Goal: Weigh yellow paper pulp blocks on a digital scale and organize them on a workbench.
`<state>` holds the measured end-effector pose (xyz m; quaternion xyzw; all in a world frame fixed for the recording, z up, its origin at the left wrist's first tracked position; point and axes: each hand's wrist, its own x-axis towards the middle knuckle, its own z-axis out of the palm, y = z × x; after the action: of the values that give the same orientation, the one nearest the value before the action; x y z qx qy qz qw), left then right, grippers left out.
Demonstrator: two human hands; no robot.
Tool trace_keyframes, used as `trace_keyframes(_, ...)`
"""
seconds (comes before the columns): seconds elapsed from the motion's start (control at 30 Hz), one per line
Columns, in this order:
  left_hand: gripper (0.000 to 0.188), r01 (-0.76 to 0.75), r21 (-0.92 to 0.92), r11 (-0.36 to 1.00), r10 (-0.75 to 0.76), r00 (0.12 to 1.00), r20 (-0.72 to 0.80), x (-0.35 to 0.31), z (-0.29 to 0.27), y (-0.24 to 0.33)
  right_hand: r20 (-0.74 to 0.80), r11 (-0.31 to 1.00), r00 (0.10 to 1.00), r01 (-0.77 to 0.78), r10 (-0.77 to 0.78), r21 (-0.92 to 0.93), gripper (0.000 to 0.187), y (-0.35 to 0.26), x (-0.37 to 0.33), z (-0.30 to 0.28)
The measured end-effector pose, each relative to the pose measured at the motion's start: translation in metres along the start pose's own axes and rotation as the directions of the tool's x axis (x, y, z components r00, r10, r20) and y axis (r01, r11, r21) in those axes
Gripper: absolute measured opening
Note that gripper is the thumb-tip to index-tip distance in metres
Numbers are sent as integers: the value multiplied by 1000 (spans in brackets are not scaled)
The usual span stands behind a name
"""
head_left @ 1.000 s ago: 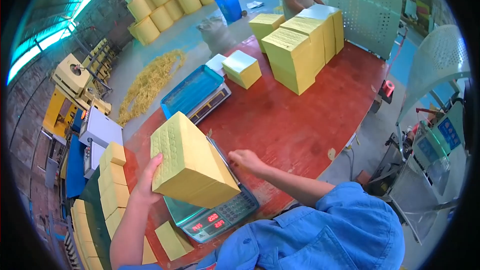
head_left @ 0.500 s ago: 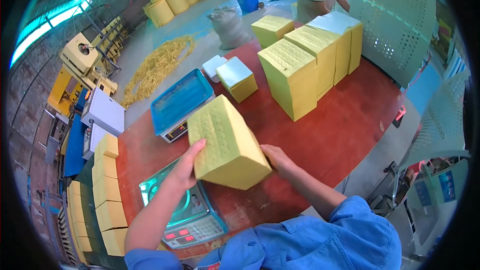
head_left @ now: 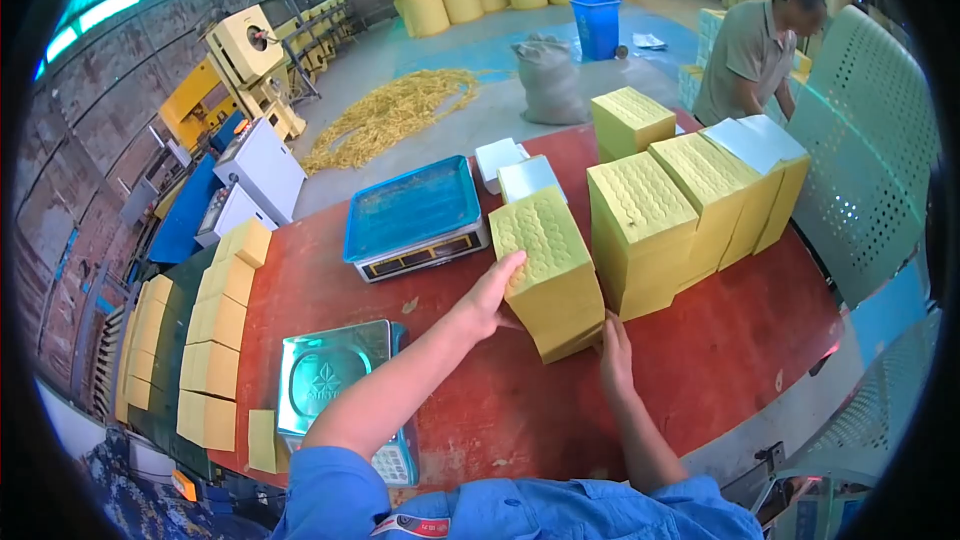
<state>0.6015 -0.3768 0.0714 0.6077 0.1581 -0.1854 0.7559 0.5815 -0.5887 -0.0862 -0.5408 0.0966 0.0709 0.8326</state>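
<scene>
A tall stack of yellow embossed paper sheets [head_left: 550, 275] stands nearly upright between my two hands over the red table. My left hand [head_left: 492, 292] grips its left side, the thumb near the patterned top edge. Flat against the lower right side lies my right hand [head_left: 617, 355], with its fingers pointing away. The held stack is just left of a row of similar yellow stacks [head_left: 645, 230]; I cannot tell whether they touch. Behind it sits a smaller stack with a pale sheet on top [head_left: 530, 178].
A digital scale with a shiny plate [head_left: 330, 365] sits near my left forearm. Farther back is a scale with a blue tray [head_left: 415, 205]. Yellow blocks [head_left: 215, 325] line the table's left side. A person [head_left: 750, 50] works beyond the stacks, near a perforated panel [head_left: 865, 140].
Both hands have carried the yellow paper stack away from above the near scale, rightward toward the row, turning it more upright. The view has also shifted.
</scene>
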Motion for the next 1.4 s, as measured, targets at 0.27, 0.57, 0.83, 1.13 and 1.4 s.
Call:
trace_keyframes(0.27, 64, -26, 121, 992, 32, 999, -43, 1, 5, -10, 289, 861, 955, 198, -63, -469, 16, 3, -49, -28)
trace_keyframes(0.57, 72, 37, -132, 991, -24, 995, 95, 1, 9, -7, 382, 847, 917, 292, -116, -444, 16, 24, -19, 5)
trace_keyframes(0.83, 64, 44, -102, 994, -37, 997, 68, 38, 19, 6, 363, 752, 925, 318, -112, -577, 20, 5, 15, 6)
trace_keyframes(1.13, 68, 33, -73, 997, -27, 996, 87, 55, 21, 21, 331, 840, 935, 279, -127, -466, 17, 9, 36, 12)
trace_keyframes(1.4, 67, -20, -46, 999, 23, 998, 62, 52, 24, 17, 351, 748, 892, 436, -285, -500, 14, 19, 32, 14)
